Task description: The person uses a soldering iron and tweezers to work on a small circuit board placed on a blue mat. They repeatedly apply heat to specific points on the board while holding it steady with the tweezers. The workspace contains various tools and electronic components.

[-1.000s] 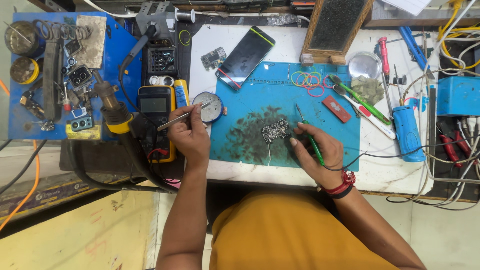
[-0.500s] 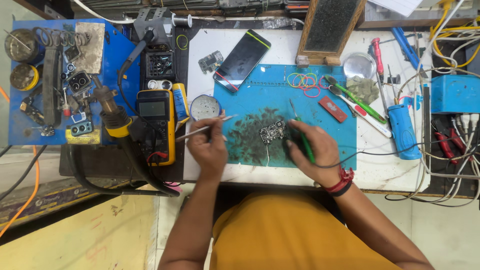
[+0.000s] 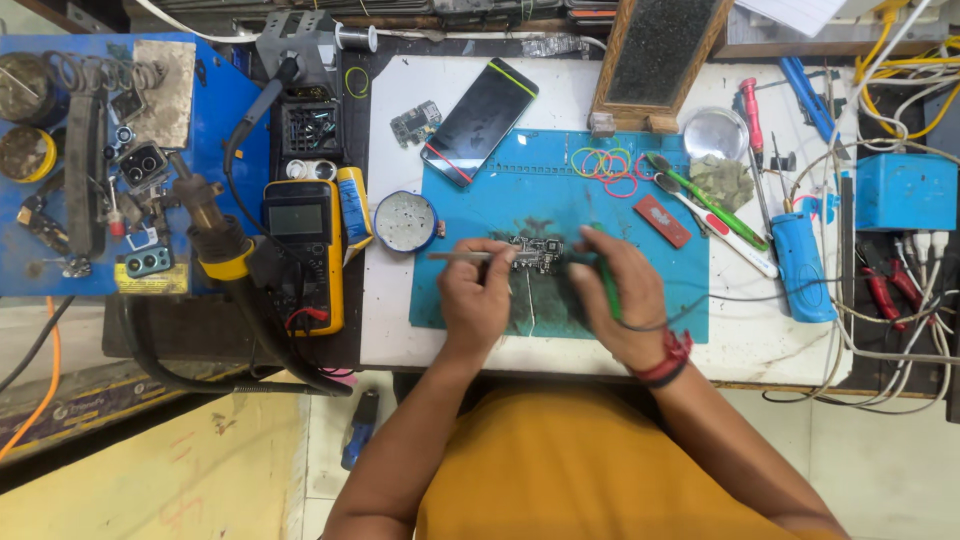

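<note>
Centrally, on the blue mat, the left hand pinches thin tweezers against a small circuit board; the right hand, fingers curled tight, grips a green-handled tool at the board's right edge. Risks, judged: the unclamped board may skid under tip pressure; the tool's cord could snag the wrist. Open room lies on the mat's lower right; a round tin crowds the left
</note>
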